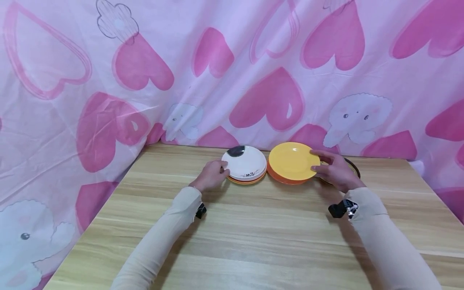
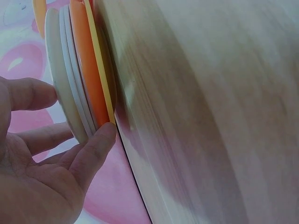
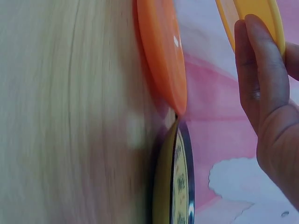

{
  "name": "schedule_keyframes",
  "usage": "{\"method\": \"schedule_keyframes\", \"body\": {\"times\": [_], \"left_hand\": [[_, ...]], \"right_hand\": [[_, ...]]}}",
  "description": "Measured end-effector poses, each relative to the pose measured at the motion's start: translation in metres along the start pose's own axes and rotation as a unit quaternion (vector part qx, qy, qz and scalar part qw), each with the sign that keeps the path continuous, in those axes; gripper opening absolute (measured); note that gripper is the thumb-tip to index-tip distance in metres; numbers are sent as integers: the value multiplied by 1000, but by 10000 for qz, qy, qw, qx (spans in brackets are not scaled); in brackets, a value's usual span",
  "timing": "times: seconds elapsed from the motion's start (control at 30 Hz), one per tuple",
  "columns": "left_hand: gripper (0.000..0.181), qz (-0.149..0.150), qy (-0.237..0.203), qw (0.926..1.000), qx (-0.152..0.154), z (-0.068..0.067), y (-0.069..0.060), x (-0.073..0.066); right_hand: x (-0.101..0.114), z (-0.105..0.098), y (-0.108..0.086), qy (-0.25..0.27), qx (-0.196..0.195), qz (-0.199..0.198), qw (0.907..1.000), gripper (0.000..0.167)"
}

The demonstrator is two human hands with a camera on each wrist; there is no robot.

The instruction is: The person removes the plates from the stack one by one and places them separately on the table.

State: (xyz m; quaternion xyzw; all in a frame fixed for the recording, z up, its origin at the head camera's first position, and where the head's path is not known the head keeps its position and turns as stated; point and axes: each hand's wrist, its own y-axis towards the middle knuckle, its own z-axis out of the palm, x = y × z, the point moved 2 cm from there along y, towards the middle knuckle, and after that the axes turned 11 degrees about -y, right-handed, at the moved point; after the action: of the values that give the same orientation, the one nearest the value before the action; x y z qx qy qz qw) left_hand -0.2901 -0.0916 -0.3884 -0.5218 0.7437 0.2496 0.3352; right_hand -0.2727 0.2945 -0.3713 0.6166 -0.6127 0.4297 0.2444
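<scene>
My left hand (image 1: 210, 177) grips the left edge of a stack of plates, with fingers and thumb spread around the rims in the left wrist view. On top lies a white plate (image 1: 247, 162) with a dark patch; below it are more white rims, then an orange plate (image 2: 91, 70) and a yellow-rimmed one. My right hand (image 1: 337, 171) pinches the right rim of a yellow plate (image 1: 293, 160). The right wrist view has this plate raised above an orange plate (image 3: 163, 56) on the table. Partly hidden behind my right hand is a dark-rimmed patterned plate (image 3: 180, 172).
The wooden table (image 1: 232, 241) stretches in front of the plates. Along its back and left edges hangs a pink curtain (image 1: 203, 92) with hearts, close behind the plates. Each wrist carries a black camera (image 1: 340, 209).
</scene>
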Motion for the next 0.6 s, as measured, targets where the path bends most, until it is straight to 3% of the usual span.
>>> {"method": "schedule_keyframes", "body": {"times": [0.3, 0.6], "left_hand": [[30, -24, 8, 10000, 3, 0, 1, -1], [31, -29, 24, 10000, 11, 1, 0, 0]], "right_hand": [[-16, -17, -11, 268, -107, 25, 9996, 74], [-30, -29, -15, 148, -246, 81, 9996, 76]]}}
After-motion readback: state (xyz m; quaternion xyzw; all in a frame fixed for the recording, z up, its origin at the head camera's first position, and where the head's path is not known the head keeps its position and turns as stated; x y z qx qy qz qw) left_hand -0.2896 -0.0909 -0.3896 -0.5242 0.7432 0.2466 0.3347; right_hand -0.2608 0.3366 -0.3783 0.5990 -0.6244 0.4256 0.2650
